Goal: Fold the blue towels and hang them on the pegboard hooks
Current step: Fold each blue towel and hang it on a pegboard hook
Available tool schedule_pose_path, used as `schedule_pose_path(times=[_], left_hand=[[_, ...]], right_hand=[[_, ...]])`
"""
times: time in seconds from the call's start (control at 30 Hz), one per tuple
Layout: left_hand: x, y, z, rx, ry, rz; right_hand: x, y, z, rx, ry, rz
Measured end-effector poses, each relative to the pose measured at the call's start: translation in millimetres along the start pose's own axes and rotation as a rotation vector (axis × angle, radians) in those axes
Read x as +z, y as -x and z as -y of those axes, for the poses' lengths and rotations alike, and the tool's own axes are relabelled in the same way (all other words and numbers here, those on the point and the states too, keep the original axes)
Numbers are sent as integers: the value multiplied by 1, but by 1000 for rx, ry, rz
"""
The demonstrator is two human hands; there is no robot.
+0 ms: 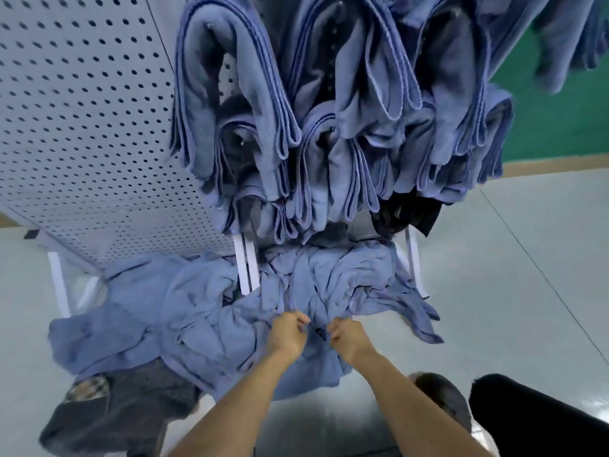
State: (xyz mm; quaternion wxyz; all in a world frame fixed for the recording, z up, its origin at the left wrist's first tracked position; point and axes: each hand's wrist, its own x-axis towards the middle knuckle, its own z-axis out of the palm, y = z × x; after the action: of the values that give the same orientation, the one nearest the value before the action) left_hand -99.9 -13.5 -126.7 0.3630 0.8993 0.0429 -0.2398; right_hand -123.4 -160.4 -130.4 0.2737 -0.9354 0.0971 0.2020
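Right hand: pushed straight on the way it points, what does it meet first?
The right hand pinches the towel pile; straight on lies more of that pile, then perhaps the white leg, though depth is unclear.

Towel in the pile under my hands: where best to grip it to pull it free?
Take the towel by its near edge, from your side. That edge lies on top of the pile, where the left hand and right hand pinch it; farther back the cloth is bunched in folds, hard to separate.
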Motion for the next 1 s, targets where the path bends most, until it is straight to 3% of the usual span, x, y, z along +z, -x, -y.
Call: schedule_pose_path(times=[0.13, 0.3, 0.47, 0.7, 1.0], left_hand=[[12, -25, 10, 115, -258, -7], [18, -40, 21, 159, -476, 13], [9, -39, 21, 150, -550, 44], [-48, 3, -20, 186, -285, -43], [-152, 80, -97, 372, -22, -190]], right_hand=[[40, -26, -12, -6, 44, 207], [56, -33, -10, 17, -51, 210], [49, -35, -3, 33, -101, 147], [-23, -3, 34, -121, -240, 30], [-146, 73, 120, -363, -201, -192]])
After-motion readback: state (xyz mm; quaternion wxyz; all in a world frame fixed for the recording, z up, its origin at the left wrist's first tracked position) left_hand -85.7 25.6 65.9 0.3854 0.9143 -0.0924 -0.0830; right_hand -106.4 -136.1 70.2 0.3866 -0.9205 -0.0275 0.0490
